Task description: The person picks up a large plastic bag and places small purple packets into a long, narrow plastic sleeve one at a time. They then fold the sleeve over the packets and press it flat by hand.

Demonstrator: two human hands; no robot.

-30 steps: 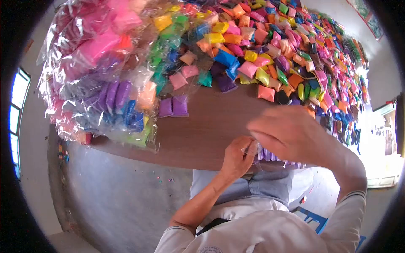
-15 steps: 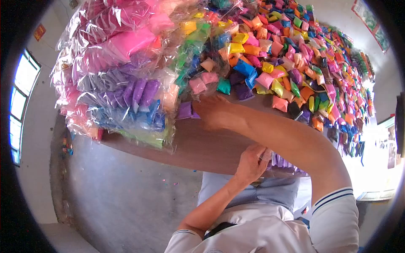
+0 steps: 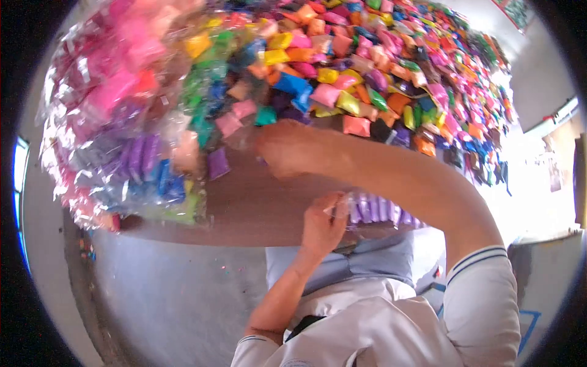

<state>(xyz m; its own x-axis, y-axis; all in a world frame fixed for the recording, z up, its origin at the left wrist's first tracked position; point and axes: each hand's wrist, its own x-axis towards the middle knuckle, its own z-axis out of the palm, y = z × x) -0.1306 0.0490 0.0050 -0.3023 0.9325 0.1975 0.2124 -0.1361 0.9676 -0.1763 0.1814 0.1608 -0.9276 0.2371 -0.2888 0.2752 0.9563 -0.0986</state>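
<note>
My left hand (image 3: 325, 223) is closed, pinching the edge of a clear plastic bag (image 3: 353, 227) near the table's front edge. Inside that bag a row of light purple packets (image 3: 373, 210) stands side by side, partly behind my right forearm. Over the table, my right hand (image 3: 280, 148) is smeared by motion, its fingers curled downward. A small bit of a purple packet (image 3: 262, 161) shows at its fingertips; the rest is hidden. Another purple packet (image 3: 218, 163) lies on the brown table (image 3: 244, 202), left of that hand.
A big heap of small colourful packets (image 3: 367, 79) covers the back and right of the table. At the left are piled clear bags (image 3: 122, 147) of pink, purple and blue packets. Grey floor (image 3: 165, 293) lies below the table edge.
The view has shifted, so the table contents appear farther left. My right hand has drawn away from the lying purple packet, with the other purple packet at its fingertips. The left hand still pinches the bag.
</note>
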